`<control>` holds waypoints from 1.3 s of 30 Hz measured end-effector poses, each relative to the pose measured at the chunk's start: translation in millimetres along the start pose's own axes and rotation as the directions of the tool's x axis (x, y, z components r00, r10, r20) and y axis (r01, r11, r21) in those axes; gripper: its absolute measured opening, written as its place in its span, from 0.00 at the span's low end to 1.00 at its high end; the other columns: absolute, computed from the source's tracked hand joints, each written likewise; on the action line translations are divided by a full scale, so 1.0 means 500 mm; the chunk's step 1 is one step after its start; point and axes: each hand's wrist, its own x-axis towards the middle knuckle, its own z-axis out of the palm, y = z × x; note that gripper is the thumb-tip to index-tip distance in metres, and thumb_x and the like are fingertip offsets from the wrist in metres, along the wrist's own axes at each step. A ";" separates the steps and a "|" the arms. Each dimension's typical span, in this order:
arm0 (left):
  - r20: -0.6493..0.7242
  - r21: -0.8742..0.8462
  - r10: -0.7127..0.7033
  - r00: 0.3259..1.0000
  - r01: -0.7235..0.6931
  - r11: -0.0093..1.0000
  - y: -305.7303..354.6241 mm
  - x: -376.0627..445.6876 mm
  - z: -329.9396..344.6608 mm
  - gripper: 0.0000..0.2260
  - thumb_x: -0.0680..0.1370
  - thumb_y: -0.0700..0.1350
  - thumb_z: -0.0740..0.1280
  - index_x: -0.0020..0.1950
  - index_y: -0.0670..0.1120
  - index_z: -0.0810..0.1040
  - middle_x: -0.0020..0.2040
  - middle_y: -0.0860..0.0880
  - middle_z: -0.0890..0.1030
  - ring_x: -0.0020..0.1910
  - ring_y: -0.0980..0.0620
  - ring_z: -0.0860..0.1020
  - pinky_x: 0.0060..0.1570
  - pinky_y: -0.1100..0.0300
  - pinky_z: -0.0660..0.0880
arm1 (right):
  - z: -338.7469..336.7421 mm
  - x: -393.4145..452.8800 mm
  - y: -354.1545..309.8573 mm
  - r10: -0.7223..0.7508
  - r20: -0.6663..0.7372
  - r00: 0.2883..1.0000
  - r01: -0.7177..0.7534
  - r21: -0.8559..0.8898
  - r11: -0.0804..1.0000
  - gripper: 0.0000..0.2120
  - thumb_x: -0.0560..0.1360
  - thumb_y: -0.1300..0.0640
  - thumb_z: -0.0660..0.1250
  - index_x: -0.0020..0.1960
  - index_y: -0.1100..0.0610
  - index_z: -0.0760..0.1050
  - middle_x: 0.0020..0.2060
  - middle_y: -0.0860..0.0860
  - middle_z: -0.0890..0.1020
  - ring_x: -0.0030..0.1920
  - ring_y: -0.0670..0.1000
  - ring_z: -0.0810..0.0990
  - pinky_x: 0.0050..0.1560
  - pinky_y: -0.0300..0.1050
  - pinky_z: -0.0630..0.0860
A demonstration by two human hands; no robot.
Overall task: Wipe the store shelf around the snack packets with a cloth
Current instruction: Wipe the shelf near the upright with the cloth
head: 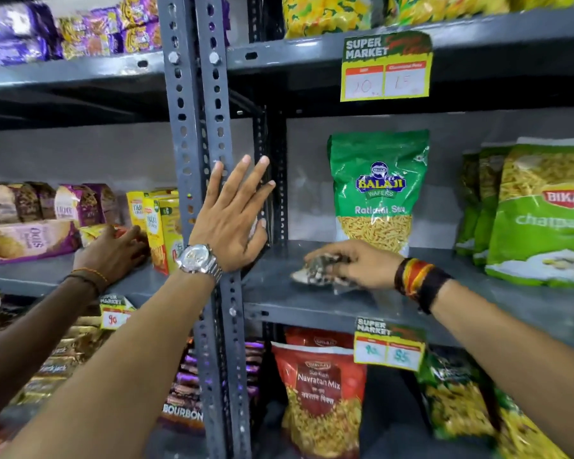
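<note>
A: Head view, centre right of the frame: the right hand (362, 265) presses a cloth (315, 276) flat on the grey shelf (312, 306), fingers curled over it and holding it.

B: How much of the cloth shows?

A: Only a crumpled edge, mottled dark and pale, poking out left of the knuckles. The rest is under the palm, and motion blurs it.

B: And the left hand (232, 213)?

A: At centre frame, fingers spread wide, palm against the perforated upright (196, 160). It holds nothing. A watch (198, 260) sits on the wrist.

B: Where are the packets?

A: A green Balaji bag (378, 190) stands just behind the cloth, at the back of the shelf. Bikaji bags (540, 210) stand at the right, cut off by the frame edge.

B: Whose arm is at lower left?

A: Another person's hand (113, 253) reaches onto the left shelf, touching a yellow box (163, 226); whether it grips anything I cannot tell. The price tag (386, 66) in the upper right is too blurred to read surely.
</note>
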 end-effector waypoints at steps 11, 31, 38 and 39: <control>0.045 -0.009 0.001 0.999 0.000 1.000 0.001 -0.002 -0.001 0.29 0.78 0.52 0.59 0.77 0.42 0.67 0.84 0.44 0.52 0.83 0.41 0.48 0.78 0.33 0.45 | -0.005 -0.126 0.032 0.074 0.022 0.997 -0.075 0.032 0.997 0.17 0.78 0.62 0.64 0.64 0.48 0.77 0.56 0.41 0.82 0.50 0.31 0.78 0.53 0.25 0.71; 0.521 -0.434 0.175 0.836 0.083 0.897 0.228 -0.067 0.030 0.45 0.75 0.77 0.41 0.82 0.49 0.58 0.84 0.49 0.54 0.83 0.49 0.52 0.78 0.44 0.58 | -0.077 -0.156 0.096 0.146 -0.260 0.954 -0.149 0.010 0.989 0.17 0.78 0.64 0.64 0.62 0.48 0.78 0.61 0.47 0.79 0.60 0.51 0.78 0.60 0.40 0.72; 0.665 -0.415 0.127 0.736 0.222 0.882 0.231 -0.082 0.060 0.50 0.69 0.82 0.42 0.82 0.52 0.59 0.81 0.50 0.64 0.80 0.51 0.62 0.77 0.49 0.63 | -0.032 -0.107 0.124 0.152 -0.155 0.976 -0.157 -0.023 0.987 0.18 0.78 0.65 0.62 0.63 0.50 0.78 0.63 0.51 0.79 0.62 0.53 0.78 0.60 0.41 0.74; 0.667 -0.409 0.122 0.735 0.224 0.885 0.232 -0.083 0.061 0.50 0.69 0.82 0.42 0.82 0.52 0.59 0.81 0.51 0.64 0.79 0.51 0.63 0.76 0.49 0.64 | -0.030 -0.117 0.124 0.139 -0.139 0.980 -0.140 0.002 0.990 0.18 0.78 0.65 0.62 0.64 0.51 0.77 0.64 0.51 0.79 0.63 0.54 0.77 0.59 0.35 0.73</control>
